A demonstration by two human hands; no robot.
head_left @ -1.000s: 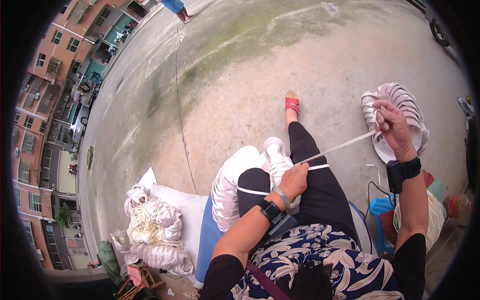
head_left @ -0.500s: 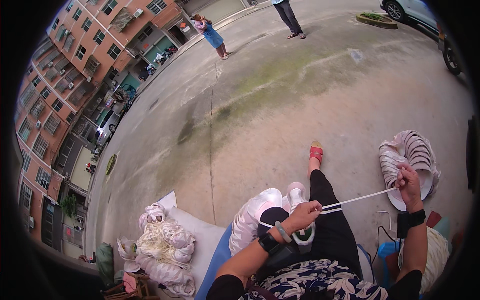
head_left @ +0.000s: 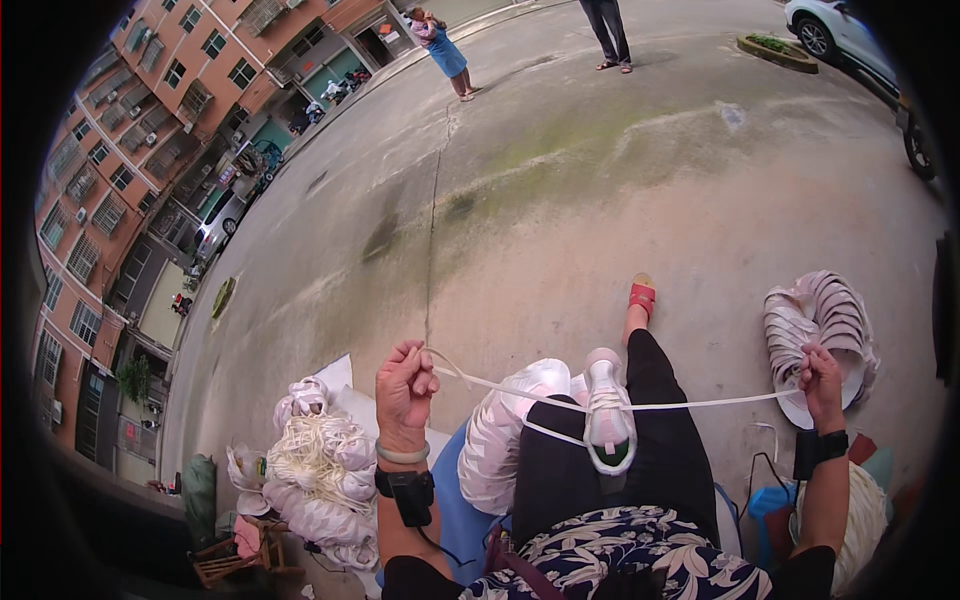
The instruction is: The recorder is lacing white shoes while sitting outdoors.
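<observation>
A pale pink and white sneaker (head_left: pixel 603 370) rests between my thighs, its green-lined opening toward me. White shoelace (head_left: pixel 710 404) runs out from its eyelets to both sides. My left hand (head_left: pixel 405 385) is raised left of the shoe, fingers pinched on one lace end, whose tip curls past the fingertips. Far out to the right, my right hand (head_left: pixel 822 382) is closed on the other end, and the lace is stretched taut. A loose loop of lace also hangs left of the shoe across my thigh.
Nested pale shoes (head_left: pixel 505 450) lie against my left thigh. Another nested row (head_left: pixel 840 315) stands on the ground behind my right hand. Bundled cream laces (head_left: pixel 318 455) lie on shoes at the left; more laces (head_left: pixel 865 515) sit at the right. Two people stand farther off on the concrete.
My left hand has moved from over the shoe up and out to the left, drawing lace with it. The right hand stays out to the right, still gripping its end.
</observation>
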